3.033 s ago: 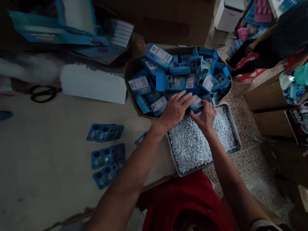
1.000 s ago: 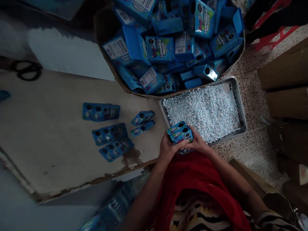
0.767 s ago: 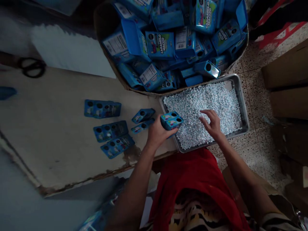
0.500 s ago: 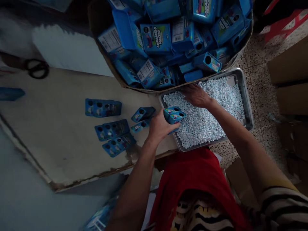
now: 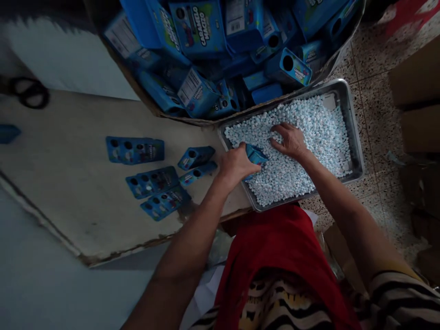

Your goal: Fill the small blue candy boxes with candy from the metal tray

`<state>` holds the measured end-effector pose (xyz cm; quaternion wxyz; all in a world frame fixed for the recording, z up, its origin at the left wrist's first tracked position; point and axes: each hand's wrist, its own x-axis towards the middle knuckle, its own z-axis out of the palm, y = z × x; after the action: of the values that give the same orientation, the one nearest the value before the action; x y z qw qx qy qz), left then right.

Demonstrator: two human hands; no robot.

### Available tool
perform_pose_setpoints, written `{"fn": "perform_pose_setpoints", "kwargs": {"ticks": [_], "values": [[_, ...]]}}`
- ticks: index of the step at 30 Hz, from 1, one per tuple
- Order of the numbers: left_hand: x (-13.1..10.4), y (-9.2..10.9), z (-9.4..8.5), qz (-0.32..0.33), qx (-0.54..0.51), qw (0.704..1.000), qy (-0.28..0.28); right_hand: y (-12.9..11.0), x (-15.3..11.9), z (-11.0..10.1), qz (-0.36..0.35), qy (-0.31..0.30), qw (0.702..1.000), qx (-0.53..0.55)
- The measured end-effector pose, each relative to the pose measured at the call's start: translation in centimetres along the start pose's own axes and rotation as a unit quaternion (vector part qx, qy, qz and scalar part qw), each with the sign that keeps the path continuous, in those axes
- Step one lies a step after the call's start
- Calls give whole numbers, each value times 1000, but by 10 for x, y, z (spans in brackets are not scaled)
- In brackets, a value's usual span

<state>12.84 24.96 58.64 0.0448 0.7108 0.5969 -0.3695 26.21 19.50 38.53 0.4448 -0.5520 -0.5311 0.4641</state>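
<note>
My left hand [image 5: 237, 166] is closed around small blue cartons [image 5: 256, 155], tilted over the left part of a metal tray [image 5: 357, 158]. Two cartons showed in that grip earlier; their openings are now hard to make out. Small pale blue and white candies [image 5: 305, 169] fill most of the tray. Among them rests my right hand [image 5: 290, 140], to the right of the held cartons. Its thumb and fingers are curved but apart, with candies showing between them; the fingertips are partly hidden.
Several blue cartons [image 5: 135, 150] with round holes stand in groups on the pale table [image 5: 82, 183]. A large cardboard box [image 5: 202, 121] of blue packs borders the tray's far side. Black-handled scissors [image 5: 29, 93] lie at far left. Brown boxes [image 5: 417, 68] stand at right.
My right hand has drawn back from the tray's far rim, its fingers now curved in the candies. My left hand has tipped the cartons further over. The camera view has shifted.
</note>
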Motion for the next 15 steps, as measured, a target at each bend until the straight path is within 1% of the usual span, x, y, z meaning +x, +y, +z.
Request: {"fn": "perform_pose_setpoints", "kwargs": {"ticks": [2, 4, 6, 8, 10, 11, 12, 13, 15], "values": [[12, 7, 4, 23, -18, 1000, -3, -7, -8, 7, 66, 47, 994, 76], [20, 15, 4, 39, -5, 999, -21, -17, -14, 15, 137, 102, 969, 179], [21, 24, 1, 52, 28, 998, -38, -28, -18, 20, 198, 147, 923, 297], [15, 33, -4, 63, 44, 996, -43, -38, -21, 20, 233, 181, 859, 417], [5, 39, -8, 78, 21, 996, -35, -47, -24, 12, 237, 196, 798, 519], [-1, 40, -9, 91, -9, 996, -22, -50, -26, 6, 232, 200, 773, 555], [-5, 41, -9, 111, -49, 993, -3, -53, -28, -2, 225, 202, 756, 581], [-9, 40, -8, 138, -95, 986, 27, -54, -30, -11, 215, 202, 746, 597], [-13, 39, -2, 198, -187, 957, 101, -56, -34, -30, 199, 206, 738, 611]]}}
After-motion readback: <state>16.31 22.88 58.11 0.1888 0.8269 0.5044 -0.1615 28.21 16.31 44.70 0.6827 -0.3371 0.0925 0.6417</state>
